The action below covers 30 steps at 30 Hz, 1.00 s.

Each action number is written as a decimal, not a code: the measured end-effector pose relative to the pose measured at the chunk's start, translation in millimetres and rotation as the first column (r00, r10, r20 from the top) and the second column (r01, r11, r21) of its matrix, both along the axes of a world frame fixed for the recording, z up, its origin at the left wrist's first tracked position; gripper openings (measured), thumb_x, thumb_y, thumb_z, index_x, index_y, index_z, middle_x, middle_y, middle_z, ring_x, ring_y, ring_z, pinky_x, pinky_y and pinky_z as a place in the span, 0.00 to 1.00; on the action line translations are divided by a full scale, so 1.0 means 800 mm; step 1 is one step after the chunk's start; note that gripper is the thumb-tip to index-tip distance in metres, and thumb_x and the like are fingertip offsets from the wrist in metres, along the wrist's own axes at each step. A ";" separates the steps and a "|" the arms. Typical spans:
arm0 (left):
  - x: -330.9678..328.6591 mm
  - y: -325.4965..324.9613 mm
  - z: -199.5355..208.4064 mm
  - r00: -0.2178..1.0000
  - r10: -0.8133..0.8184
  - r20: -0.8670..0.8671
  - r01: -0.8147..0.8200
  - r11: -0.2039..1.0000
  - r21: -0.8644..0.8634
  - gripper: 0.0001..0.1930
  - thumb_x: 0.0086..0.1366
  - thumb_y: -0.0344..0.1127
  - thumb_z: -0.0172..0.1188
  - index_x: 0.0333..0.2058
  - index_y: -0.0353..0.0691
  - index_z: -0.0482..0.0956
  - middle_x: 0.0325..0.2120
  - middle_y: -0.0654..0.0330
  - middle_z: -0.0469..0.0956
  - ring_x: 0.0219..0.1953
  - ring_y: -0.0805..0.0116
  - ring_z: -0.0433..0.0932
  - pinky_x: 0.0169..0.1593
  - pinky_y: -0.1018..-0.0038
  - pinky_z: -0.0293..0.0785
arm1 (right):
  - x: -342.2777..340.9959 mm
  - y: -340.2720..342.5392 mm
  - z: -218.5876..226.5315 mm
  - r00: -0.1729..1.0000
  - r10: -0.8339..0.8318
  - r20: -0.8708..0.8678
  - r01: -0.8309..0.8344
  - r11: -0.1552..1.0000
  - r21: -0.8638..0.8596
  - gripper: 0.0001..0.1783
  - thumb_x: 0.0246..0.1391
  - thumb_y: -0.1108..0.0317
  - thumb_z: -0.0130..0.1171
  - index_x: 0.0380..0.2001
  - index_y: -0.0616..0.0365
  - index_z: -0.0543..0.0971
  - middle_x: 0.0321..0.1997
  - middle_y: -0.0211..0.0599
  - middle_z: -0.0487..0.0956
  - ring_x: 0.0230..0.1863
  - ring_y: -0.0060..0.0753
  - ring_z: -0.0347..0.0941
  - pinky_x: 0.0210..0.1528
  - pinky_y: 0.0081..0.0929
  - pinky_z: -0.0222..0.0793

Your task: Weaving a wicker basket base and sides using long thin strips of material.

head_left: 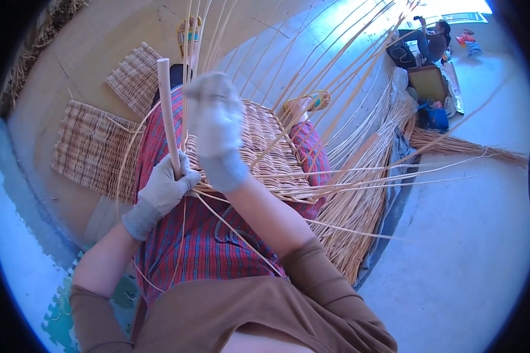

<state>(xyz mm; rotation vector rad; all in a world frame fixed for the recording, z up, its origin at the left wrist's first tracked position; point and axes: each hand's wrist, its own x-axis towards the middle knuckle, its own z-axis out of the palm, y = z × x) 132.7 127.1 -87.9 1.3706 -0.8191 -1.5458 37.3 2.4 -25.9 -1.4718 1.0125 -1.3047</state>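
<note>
A woven wicker panel (268, 135) lies across my lap, on red plaid cloth (212, 253). Long pale strands (330, 76) fan out from its far and right edges. At the panel's left edge, my left hand (162, 188), in a whitish glove, is closed around the lower end of a smooth, pale wooden stick (167, 112) that stands nearly upright. My right hand (218, 123), gloved too, is raised over the panel's left part, close to the upright strands beside the stick. Motion blur smears its fingers, so whether it grips a strand is unclear.
Two woven pieces (91, 147) (136, 76) lie on the floor to the left. A large bundle of loose strands (359, 217) rests along my right side, with a darker bundle (471, 146) beyond. At the far right a person (433, 44) sits near bags.
</note>
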 end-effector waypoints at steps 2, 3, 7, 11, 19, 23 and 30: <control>0.001 0.002 0.000 1.000 -0.003 0.010 0.003 1.000 0.003 0.13 0.65 0.24 0.67 0.38 0.42 0.68 0.29 0.70 0.70 0.30 0.82 0.72 0.34 0.81 0.77 | 0.037 -0.006 -0.007 0.960 0.065 0.271 -0.141 0.952 0.271 0.22 0.74 0.53 0.49 0.30 0.57 0.79 0.24 0.24 0.76 0.24 0.17 0.66 0.28 0.22 0.64; -0.002 0.004 0.000 1.000 -0.004 0.017 0.004 1.000 0.023 0.13 0.65 0.24 0.67 0.38 0.42 0.68 0.28 0.71 0.69 0.30 0.82 0.72 0.35 0.81 0.76 | 0.044 -0.007 -0.018 0.961 0.043 0.271 -0.114 0.961 0.252 0.24 0.74 0.50 0.48 0.30 0.57 0.79 0.23 0.25 0.75 0.23 0.16 0.65 0.26 0.22 0.63; -0.010 0.008 -0.020 0.996 0.063 -0.061 -0.066 0.996 -0.052 0.19 0.62 0.26 0.73 0.34 0.44 0.65 0.26 0.72 0.68 0.29 0.84 0.70 0.34 0.82 0.76 | 0.052 -0.016 -0.020 0.937 0.051 0.346 -0.176 0.924 0.341 0.18 0.75 0.57 0.49 0.33 0.56 0.80 0.22 0.22 0.74 0.22 0.13 0.64 0.25 0.20 0.64; -0.038 0.009 -0.022 0.963 0.266 0.038 -0.258 0.955 -0.145 0.23 0.57 0.30 0.78 0.34 0.45 0.66 0.24 0.73 0.67 0.24 0.84 0.69 0.28 0.82 0.75 | 0.026 -0.006 -0.010 0.932 0.251 0.263 -0.301 0.938 0.173 0.12 0.73 0.62 0.52 0.49 0.55 0.79 0.39 0.29 0.78 0.36 0.20 0.72 0.42 0.21 0.71; -0.040 0.005 -0.041 0.936 0.351 -0.013 -0.349 0.929 -0.123 0.23 0.55 0.32 0.80 0.31 0.47 0.67 0.22 0.76 0.66 0.24 0.86 0.67 0.29 0.83 0.72 | -0.247 0.070 0.043 0.156 0.002 -0.988 -0.331 0.942 -0.050 0.10 0.57 0.66 0.60 0.41 0.54 0.75 0.32 0.37 0.75 0.35 0.43 0.77 0.37 0.41 0.73; -0.030 0.012 -0.021 0.937 0.345 -0.060 -0.345 0.938 0.006 0.22 0.56 0.29 0.79 0.30 0.47 0.67 0.21 0.76 0.65 0.23 0.85 0.66 0.30 0.83 0.72 | -0.223 0.194 0.094 -0.117 -0.043 -0.992 -0.530 0.847 0.026 0.30 0.55 0.69 0.58 0.63 0.47 0.75 0.31 0.32 0.72 0.29 0.37 0.73 0.28 0.37 0.70; -0.036 0.001 -0.017 0.943 0.326 -0.059 -0.327 0.945 0.001 0.22 0.58 0.29 0.78 0.30 0.47 0.66 0.21 0.76 0.63 0.22 0.85 0.65 0.29 0.83 0.72 | -0.248 0.196 -0.011 0.688 0.178 -0.703 -0.147 0.983 0.106 0.33 0.48 0.70 0.73 0.61 0.49 0.79 0.58 0.45 0.76 0.61 0.50 0.70 0.62 0.39 0.70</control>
